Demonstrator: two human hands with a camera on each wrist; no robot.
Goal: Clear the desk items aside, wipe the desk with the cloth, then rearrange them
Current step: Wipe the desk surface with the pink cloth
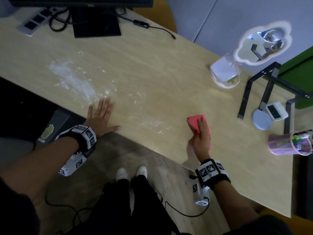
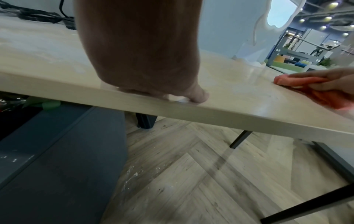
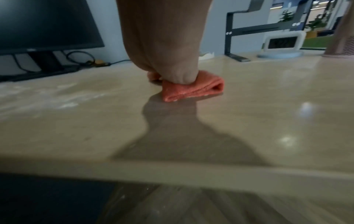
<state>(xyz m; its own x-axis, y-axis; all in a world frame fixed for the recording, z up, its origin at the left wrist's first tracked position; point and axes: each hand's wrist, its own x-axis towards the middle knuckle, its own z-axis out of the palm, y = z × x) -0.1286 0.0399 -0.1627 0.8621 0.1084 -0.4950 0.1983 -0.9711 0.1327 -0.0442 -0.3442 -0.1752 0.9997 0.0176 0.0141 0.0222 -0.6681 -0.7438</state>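
A folded pink cloth (image 1: 194, 122) lies on the light wooden desk (image 1: 152, 65) near its front edge. My right hand (image 1: 201, 136) presses down on it, fingers along the top and thumb against its side, holding it. The right wrist view shows the heel of my right hand (image 3: 164, 45) on the cloth (image 3: 191, 89). My left hand (image 1: 101, 114) rests flat on the desk, fingers spread, at the front left. A white powdery smear (image 1: 72, 78) covers the desk beyond the left hand and trails toward the cloth. The left wrist view shows the cloth (image 2: 287, 80) at its right edge.
Moved-aside items crowd the desk's right end: a cloud-shaped mirror (image 1: 264, 43), a white box (image 1: 223, 70), a black stand (image 1: 264, 87), a small clock (image 1: 276, 111), a blue disc (image 1: 262, 121), a pink pen holder (image 1: 288, 143). A monitor (image 1: 96, 19) and power strip (image 1: 35, 19) stand at the back.
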